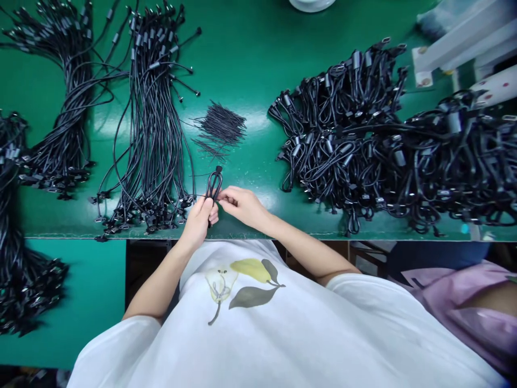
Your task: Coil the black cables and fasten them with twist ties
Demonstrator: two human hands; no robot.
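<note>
My left hand (200, 218) is closed around a black cable (214, 183) folded into a small looped bundle, its plug end pointing away from me. Thin dark strands stick out to the left of the bundle. Close against its right side, my right hand (240, 205) has thumb and forefinger pinched together; what lies between the fingertips is too small to make out. Just beyond both hands is a pile of short, thin black ties (221, 124) on the green tabletop (250, 70).
Long straight cables (155, 124) lie left of my hands, with another bunch (75, 102) farther left. Looped cable bundles (343, 140) are heaped on the right. White equipment (456, 48) stands back right, and a white round object (312, 4) at the far edge. A person in pink (456, 291) is at right.
</note>
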